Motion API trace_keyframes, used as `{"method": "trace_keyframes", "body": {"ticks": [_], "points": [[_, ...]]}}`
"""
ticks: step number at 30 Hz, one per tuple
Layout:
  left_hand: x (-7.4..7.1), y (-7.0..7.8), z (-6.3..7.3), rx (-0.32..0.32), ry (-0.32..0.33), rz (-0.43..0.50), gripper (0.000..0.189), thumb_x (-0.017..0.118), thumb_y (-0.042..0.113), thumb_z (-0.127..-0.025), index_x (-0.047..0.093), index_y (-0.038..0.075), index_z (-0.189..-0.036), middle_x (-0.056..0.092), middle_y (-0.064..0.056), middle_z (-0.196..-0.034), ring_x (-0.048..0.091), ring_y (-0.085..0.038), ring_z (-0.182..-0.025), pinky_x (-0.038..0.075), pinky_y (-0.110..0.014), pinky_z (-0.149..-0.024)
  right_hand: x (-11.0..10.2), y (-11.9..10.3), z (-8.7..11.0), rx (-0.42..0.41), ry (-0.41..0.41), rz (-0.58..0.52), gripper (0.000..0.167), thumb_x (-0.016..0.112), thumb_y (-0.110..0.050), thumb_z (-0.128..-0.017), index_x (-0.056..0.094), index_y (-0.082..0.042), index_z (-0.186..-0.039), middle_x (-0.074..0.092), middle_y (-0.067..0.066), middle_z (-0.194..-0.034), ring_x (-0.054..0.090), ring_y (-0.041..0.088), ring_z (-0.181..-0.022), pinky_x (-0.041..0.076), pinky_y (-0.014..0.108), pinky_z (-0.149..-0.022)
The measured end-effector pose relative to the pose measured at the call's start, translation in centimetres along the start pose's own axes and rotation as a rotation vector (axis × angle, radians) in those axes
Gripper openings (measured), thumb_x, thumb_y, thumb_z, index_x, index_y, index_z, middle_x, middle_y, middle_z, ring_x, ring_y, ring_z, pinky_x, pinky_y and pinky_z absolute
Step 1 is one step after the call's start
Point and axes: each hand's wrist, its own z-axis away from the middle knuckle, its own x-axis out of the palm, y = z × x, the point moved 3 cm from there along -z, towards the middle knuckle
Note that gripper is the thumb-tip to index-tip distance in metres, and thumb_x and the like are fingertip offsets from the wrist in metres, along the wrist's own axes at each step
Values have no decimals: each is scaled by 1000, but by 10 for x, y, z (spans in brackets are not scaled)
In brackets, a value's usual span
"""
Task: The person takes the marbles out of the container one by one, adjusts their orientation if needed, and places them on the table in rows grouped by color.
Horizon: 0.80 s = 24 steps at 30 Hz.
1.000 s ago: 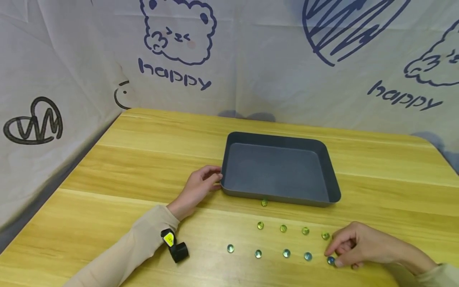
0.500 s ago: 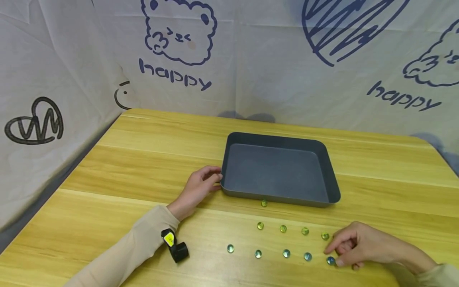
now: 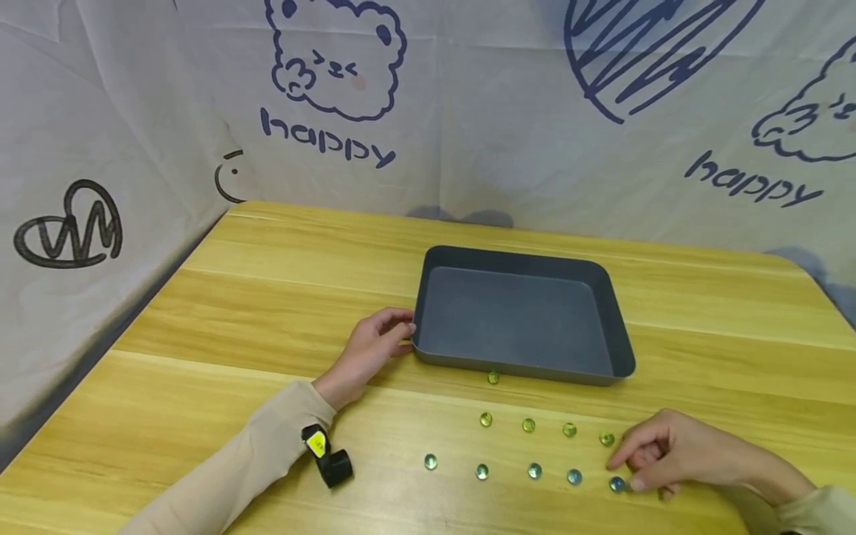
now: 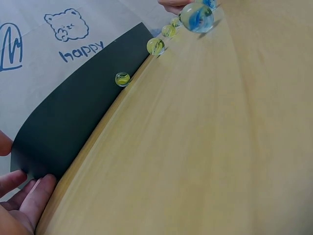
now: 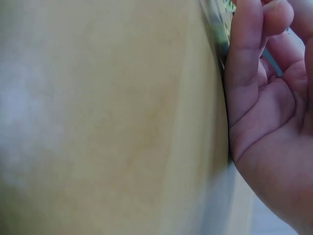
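Note:
My left hand [image 3: 368,349] rests against the left side of a dark grey rectangular tray [image 3: 521,316]; in the left wrist view its fingertips [image 4: 44,186] touch the tray's outer wall. Beside the rightmost blue marble [image 3: 617,484] lies my right hand [image 3: 682,453], its fingers loosely bent, index and thumb apart. The thumb tip is very close to that marble, and no marble appears between the fingers. A yellow-green marble [image 3: 606,439] sits just left of the index finger. The right wrist view shows mainly the palm [image 5: 274,127] and bare wood.
Several blue marbles form a front row, ending at a left marble [image 3: 431,462]. Behind them is a row of yellow-green marbles [image 3: 528,425]. Another yellow-green marble [image 3: 493,377] lies against the tray's front wall. A drawn-on white cloth [image 3: 508,134] hangs behind the wooden table [image 3: 267,312].
My right thumb has shifted slightly right, off the rightmost blue marble. The left hand, tray and marbles stay in place.

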Motion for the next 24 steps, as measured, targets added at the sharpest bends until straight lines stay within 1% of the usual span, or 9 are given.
{"method": "trace_keyframes", "body": {"ticks": [5, 6, 11, 12, 14, 17, 19, 22, 24], "points": [[3, -1, -3, 0, -11, 8, 33, 52, 7, -96, 56, -7, -125, 57, -21, -123, 58, -30, -109, 55, -34, -88, -1, 0, 1, -8, -19, -18, 36, 46, 18, -92, 64, 5, -120, 43, 29, -65, 30, 38, -43, 57, 32, -49], [4, -1, -3, 0, -15, 11, 33, 52, 6, -95, 56, -7, -125, 57, -21, -123, 58, -30, -110, 55, -34, -88, -2, -1, 1, -7, -21, -12, 36, 45, 17, -92, 64, 5, -120, 46, 28, -67, 31, 38, -44, 57, 32, -49], [4, -2, -7, -27, -51, 14, 36, 51, 6, -95, 54, -7, -128, 54, -22, -127, 57, -30, -112, 54, -35, -90, -2, -1, 3, 45, -32, -7, 35, 39, 13, -97, 63, 5, -122, 56, 28, -76, 35, 40, -49, 57, 30, -54], [3, -3, -7, -35, -64, 17, 36, 50, 6, -96, 53, -7, -129, 53, -22, -128, 56, -30, -113, 54, -35, -91, -1, -2, 3, 56, -39, -9, 36, 38, 12, -97, 62, 5, -123, 56, 28, -77, 36, 41, -50, 57, 30, -55], [2, -5, -8, -53, -92, 21, 38, 50, 6, -96, 51, -8, -131, 51, -23, -131, 55, -31, -114, 53, -35, -92, 0, -4, 3, 74, -53, -8, 36, 37, 12, -98, 61, 6, -124, 51, 30, -74, 37, 41, -53, 56, 31, -55], [-1, -6, -7, -71, -130, 38, 39, 49, 6, -96, 49, -9, -132, 50, -24, -131, 55, -31, -115, 52, -35, -93, 1, -10, 1, 84, -50, 35, 36, 38, 12, -97, 61, 5, -124, 49, 28, -73, 39, 39, -56, 53, 33, -53], [-3, -6, -6, -71, -152, 51, 39, 48, 6, -95, 48, -10, -131, 50, -24, -130, 56, -30, -113, 53, -35, -93, 0, -17, -1, 69, -38, 90, 36, 39, 13, -96, 62, 4, -122, 51, 25, -75, 42, 37, -58, 52, 33, -52], [-6, -5, -5, -68, -185, 52, 40, 43, 4, -94, 47, -11, -131, 50, -23, -129, 58, -27, -109, 53, -33, -92, -3, -29, -5, 54, 5, 182, 36, 41, 13, -96, 63, 2, -121, 56, 20, -77, 47, 33, -60, 52, 34, -52], [-8, -5, -5, -72, -206, 53, 40, 41, 3, -94, 47, -12, -131, 50, -24, -128, 58, -26, -107, 53, -33, -92, -6, -37, -7, 46, 51, 247, 35, 42, 12, -96, 63, 1, -121, 58, 18, -78, 50, 30, -61, 52, 35, -52]]}}
